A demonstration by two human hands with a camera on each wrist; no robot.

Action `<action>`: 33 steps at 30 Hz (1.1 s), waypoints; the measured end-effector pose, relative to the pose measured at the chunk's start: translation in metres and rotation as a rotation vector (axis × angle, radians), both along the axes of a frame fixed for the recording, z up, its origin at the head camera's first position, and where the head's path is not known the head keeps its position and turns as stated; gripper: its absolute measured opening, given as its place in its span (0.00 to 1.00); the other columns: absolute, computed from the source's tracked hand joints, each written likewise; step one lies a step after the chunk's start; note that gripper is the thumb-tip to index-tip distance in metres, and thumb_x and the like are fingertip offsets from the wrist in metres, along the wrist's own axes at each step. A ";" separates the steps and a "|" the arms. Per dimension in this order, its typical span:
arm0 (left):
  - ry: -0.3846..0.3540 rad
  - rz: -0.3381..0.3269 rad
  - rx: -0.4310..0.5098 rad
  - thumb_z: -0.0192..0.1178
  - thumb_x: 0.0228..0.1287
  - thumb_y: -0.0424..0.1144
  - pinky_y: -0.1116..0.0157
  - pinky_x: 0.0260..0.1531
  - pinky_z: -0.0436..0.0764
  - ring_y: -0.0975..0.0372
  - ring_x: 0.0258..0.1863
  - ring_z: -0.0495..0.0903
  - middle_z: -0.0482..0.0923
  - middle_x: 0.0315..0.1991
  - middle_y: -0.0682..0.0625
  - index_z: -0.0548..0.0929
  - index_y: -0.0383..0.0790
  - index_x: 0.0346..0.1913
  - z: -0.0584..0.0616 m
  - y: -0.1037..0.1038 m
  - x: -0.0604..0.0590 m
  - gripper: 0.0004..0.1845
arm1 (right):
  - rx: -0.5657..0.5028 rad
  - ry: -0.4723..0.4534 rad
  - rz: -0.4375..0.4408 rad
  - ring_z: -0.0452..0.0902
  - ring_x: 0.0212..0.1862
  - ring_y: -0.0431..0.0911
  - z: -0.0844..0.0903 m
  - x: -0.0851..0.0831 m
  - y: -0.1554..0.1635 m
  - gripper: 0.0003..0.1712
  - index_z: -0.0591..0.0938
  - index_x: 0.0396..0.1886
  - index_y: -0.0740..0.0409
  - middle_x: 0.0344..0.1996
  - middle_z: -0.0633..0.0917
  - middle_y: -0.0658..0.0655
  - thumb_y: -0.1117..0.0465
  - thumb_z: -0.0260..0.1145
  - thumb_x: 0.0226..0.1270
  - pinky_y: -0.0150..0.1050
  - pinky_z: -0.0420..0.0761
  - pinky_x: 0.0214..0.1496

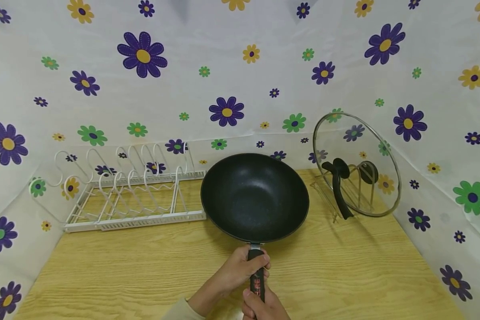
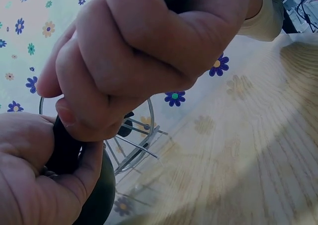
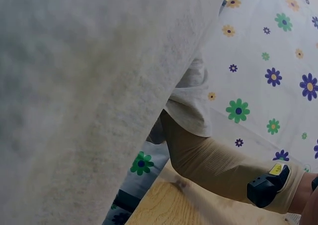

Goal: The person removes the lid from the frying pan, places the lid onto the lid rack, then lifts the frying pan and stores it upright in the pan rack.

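Note:
A black wok (image 1: 254, 200) is held over the wooden table, its dark inside facing the head camera. Its black handle (image 1: 257, 284) with red lettering points toward me. My left hand (image 1: 238, 271) grips the handle close to the metal joint, thumb across the top. Behind it, my right hand (image 1: 266, 306) wraps the handle's near end. Seen from the left wrist, the curled right hand (image 2: 134, 51) is above and the left hand (image 2: 39, 170) lower left, with part of the wok beneath. In the right wrist view, grey fabric (image 3: 84, 96) covers much of the picture and both hands' grip is hidden.
A white wire rack (image 1: 152, 217) stands at the back left, its rail beside the wok. At the back right, a glass lid (image 1: 398, 178) with a black handle leans on a wire stand (image 1: 360, 186). Flowered sheeting (image 1: 260, 26) encloses the wooden table (image 1: 144, 275).

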State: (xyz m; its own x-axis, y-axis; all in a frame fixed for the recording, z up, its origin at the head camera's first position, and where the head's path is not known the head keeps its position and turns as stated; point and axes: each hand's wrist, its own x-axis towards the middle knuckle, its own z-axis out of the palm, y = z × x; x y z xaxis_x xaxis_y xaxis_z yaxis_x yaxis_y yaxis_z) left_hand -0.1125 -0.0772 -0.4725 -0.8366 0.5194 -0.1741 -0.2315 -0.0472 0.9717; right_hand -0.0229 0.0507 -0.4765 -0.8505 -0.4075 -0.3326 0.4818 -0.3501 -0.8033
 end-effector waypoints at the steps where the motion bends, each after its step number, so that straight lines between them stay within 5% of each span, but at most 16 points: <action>1: 0.009 -0.002 -0.006 0.58 0.75 0.35 0.68 0.36 0.85 0.63 0.33 0.82 0.81 0.35 0.47 0.76 0.29 0.46 0.001 0.000 0.000 0.09 | -0.002 -0.002 -0.003 0.60 0.21 0.37 0.001 0.001 0.000 0.29 0.60 0.63 0.66 0.23 0.68 0.48 0.55 0.61 0.74 0.28 0.66 0.24; 15: 0.201 -0.065 -0.189 0.60 0.74 0.41 0.69 0.37 0.74 0.65 0.32 0.74 0.80 0.33 0.52 0.81 0.34 0.42 0.013 -0.004 -0.003 0.11 | -0.043 -0.032 -0.025 0.58 0.20 0.36 0.013 0.004 0.001 0.19 0.64 0.54 0.61 0.22 0.67 0.47 0.57 0.61 0.75 0.27 0.64 0.23; 21: 0.191 -0.101 -0.173 0.61 0.71 0.40 0.67 0.36 0.73 0.64 0.31 0.72 0.75 0.31 0.53 0.78 0.35 0.40 0.020 -0.006 -0.005 0.10 | -0.070 -0.041 -0.022 0.58 0.21 0.36 0.018 0.005 0.003 0.27 0.59 0.62 0.65 0.23 0.67 0.47 0.57 0.60 0.76 0.27 0.64 0.23; 26: 0.204 -0.107 -0.179 0.63 0.69 0.39 0.67 0.35 0.73 0.64 0.30 0.72 0.73 0.30 0.53 0.77 0.35 0.40 0.025 -0.007 -0.006 0.10 | -0.087 -0.043 -0.011 0.58 0.21 0.36 0.020 0.005 0.003 0.17 0.63 0.50 0.60 0.23 0.66 0.47 0.57 0.60 0.77 0.28 0.64 0.24; 33: 0.253 -0.121 -0.198 0.62 0.70 0.39 0.69 0.30 0.70 0.66 0.26 0.68 0.70 0.29 0.54 0.77 0.35 0.40 0.032 -0.009 -0.005 0.09 | -0.075 -0.019 0.004 0.58 0.21 0.36 0.022 0.004 0.004 0.14 0.64 0.47 0.59 0.22 0.66 0.47 0.57 0.59 0.77 0.28 0.64 0.23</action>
State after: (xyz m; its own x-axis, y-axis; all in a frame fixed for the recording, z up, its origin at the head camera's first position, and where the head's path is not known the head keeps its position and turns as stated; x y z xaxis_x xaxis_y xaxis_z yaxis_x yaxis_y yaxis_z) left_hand -0.1180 -0.0859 -0.4404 -0.8006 0.5944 -0.0762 0.0260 0.1616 0.9865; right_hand -0.0190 0.0544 -0.4548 -0.8428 -0.4350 -0.3171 0.4981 -0.4069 -0.7657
